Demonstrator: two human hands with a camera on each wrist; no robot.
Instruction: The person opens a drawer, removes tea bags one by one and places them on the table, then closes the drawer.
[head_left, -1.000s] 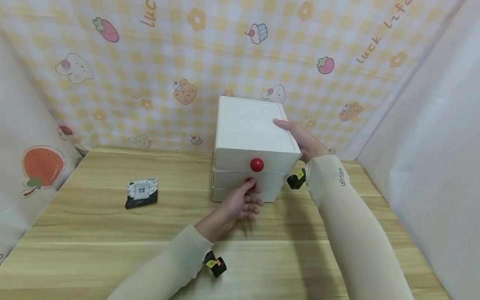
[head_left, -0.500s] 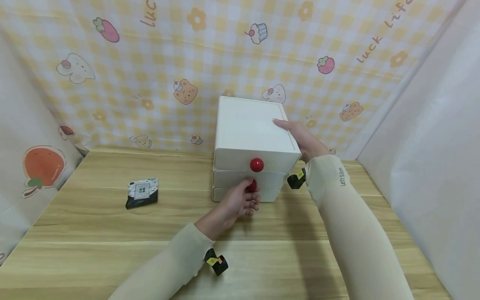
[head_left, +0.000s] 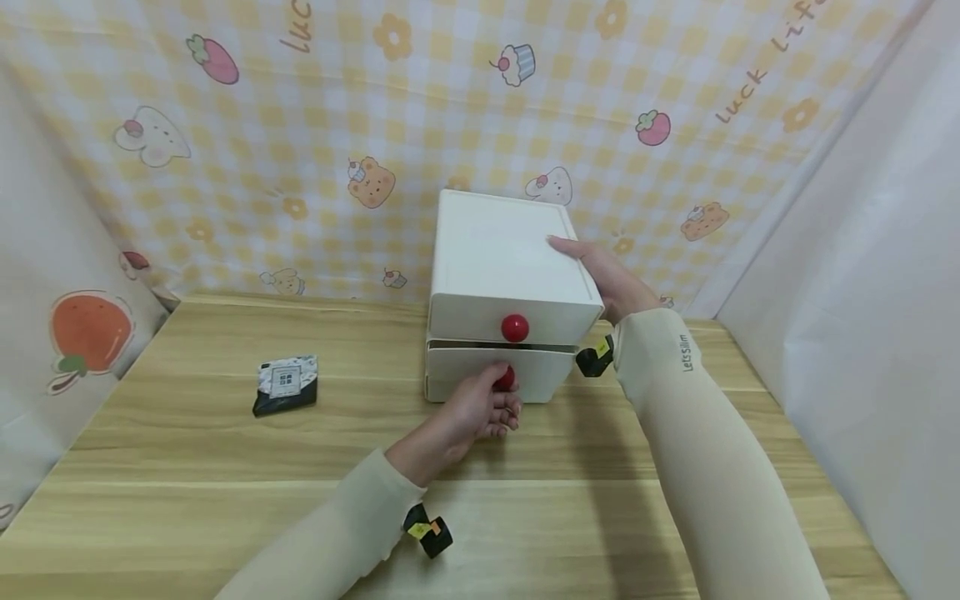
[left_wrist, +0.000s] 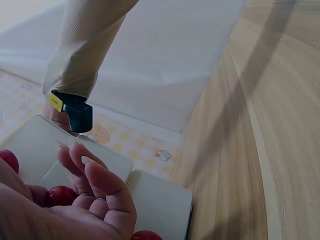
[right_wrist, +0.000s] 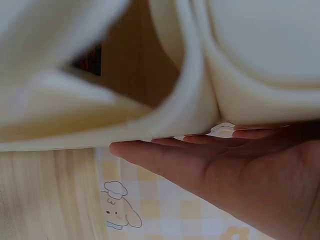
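Observation:
A white drawer cabinet (head_left: 510,250) stands at the back of the table. My left hand (head_left: 465,414) pinches the red round knob (head_left: 505,379) of the middle drawer (head_left: 455,367), which stands slightly out. That knob (left_wrist: 61,195) lies between thumb and curled fingers in the left wrist view. My right hand (head_left: 617,283) presses the cabinet's right side, thumb on its top edge; the right wrist view shows the hand (right_wrist: 240,175) with fingers fairly straight along the side. Something dark (right_wrist: 90,64) shows inside the opened drawer there.
The top drawer's red knob (head_left: 515,327) sits above my left hand; the bottom drawer's knob (left_wrist: 146,235) shows at the left wrist view's lower edge. A small black-and-white packet (head_left: 285,385) lies left on the wooden table (head_left: 225,508). A patterned curtain (head_left: 300,125) hangs behind.
My left hand has closed its thumb and fingers on the middle knob and drawn that drawer out a little, leaving a dark gap under the top drawer. My right hand has stayed put.

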